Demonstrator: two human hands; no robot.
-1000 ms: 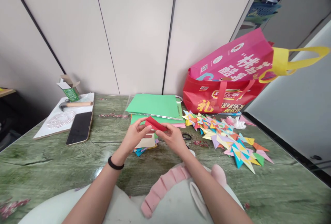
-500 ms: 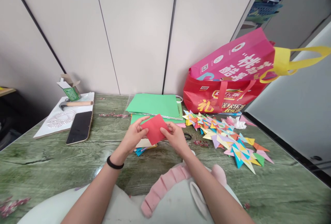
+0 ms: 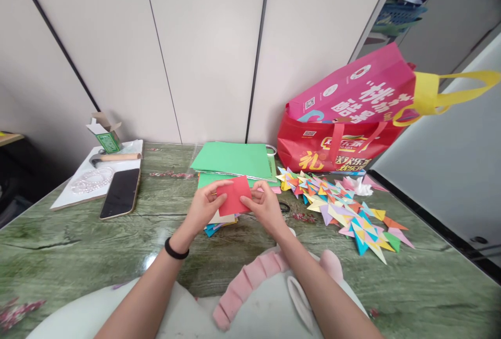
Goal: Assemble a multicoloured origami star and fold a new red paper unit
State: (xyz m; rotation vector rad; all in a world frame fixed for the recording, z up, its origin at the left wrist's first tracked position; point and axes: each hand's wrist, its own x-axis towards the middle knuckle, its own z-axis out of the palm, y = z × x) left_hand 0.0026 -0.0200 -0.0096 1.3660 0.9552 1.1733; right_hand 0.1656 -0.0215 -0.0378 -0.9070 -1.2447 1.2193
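A square of red paper (image 3: pixel 234 195) is held up between both hands above the table. My left hand (image 3: pixel 204 206) pinches its left edge, thumb in front and fingers behind. At the right edge, my right hand (image 3: pixel 267 207) grips it the same way. Below the paper lies a small stack of coloured sheets (image 3: pixel 215 226), partly hidden by it. Just behind the hands are larger green sheets (image 3: pixel 235 159).
Folded paper pieces (image 3: pixel 352 213) spread over the right side, before a red bag (image 3: pixel 309 145). On the left are a phone (image 3: pixel 120 193), a hammer (image 3: pixel 117 156) and a small box (image 3: pixel 107 138). A plush toy (image 3: pixel 250 302) lies at the front edge.
The red paper has turned from a tilted, diamond-like position to nearly square-on. Both hands still hold it, and the left hand has shifted slightly right.
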